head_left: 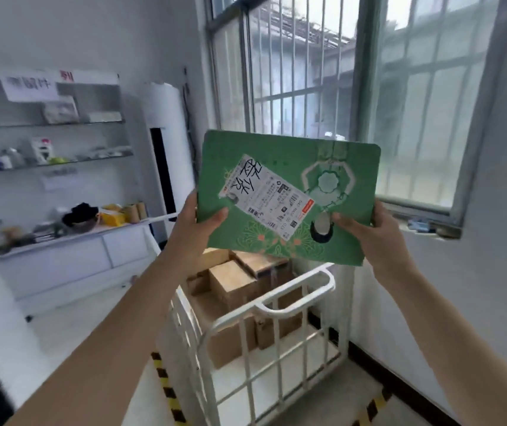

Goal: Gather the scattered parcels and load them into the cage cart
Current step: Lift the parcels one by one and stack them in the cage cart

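Green flat cardboard parcel (292, 192), rounded corners

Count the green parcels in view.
1: the green parcel, gripped by the left hand and right hand above the cage cart. The cart holds brown boxes, so another could be hidden beneath.

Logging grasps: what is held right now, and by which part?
A flat green parcel: left hand grips its left edge, right hand its right edge, thumbs on the front.

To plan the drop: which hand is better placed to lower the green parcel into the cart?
Left, probably: left hand grips the green parcel above the cage cart; right hand holds it beyond its side.
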